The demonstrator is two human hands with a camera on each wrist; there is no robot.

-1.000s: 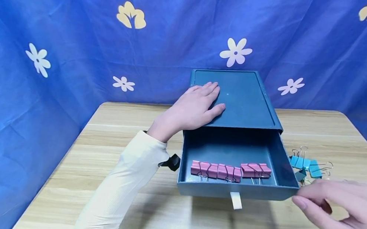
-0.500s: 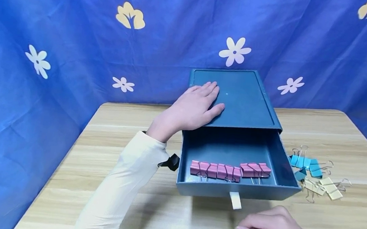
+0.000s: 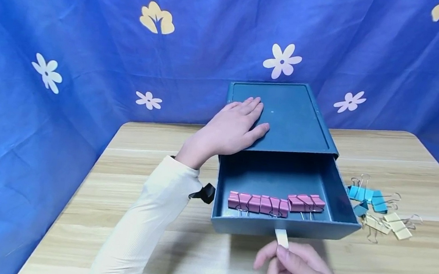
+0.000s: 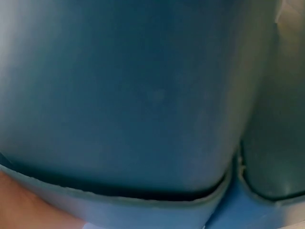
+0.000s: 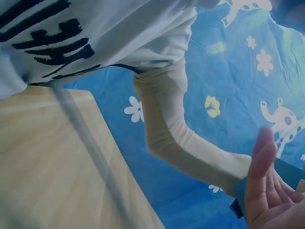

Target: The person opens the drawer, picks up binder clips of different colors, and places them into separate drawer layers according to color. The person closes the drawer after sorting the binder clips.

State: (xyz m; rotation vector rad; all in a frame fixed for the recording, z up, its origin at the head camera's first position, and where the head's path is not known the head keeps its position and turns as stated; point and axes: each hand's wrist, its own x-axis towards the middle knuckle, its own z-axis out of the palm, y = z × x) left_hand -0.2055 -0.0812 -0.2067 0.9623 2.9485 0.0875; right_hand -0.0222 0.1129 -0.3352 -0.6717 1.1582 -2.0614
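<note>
A dark teal drawer box (image 3: 286, 117) stands at the back of the table. Flat on the left part of its top rests my left hand (image 3: 230, 127), fingers straight. The drawer (image 3: 286, 228) is pulled out, and several pink binder clips (image 3: 274, 205) lie in a row along the inside of its front. From the front wall hangs a white pull tab (image 3: 282, 238). My right hand (image 3: 302, 268) pinches the tab's lower end between thumb and fingers, hiding it. In the left wrist view the box's teal side (image 4: 143, 95) fills most of the picture.
Right of the drawer, blue binder clips (image 3: 370, 196) and cream binder clips (image 3: 391, 224) lie on the wooden table (image 3: 140, 169). A blue flowered curtain (image 3: 214, 29) hangs close behind the table and along its left side.
My right hand has moved left from beside the loose clips to the drawer front and taken hold of the pull tab. My left hand and the drawer have stayed put.
</note>
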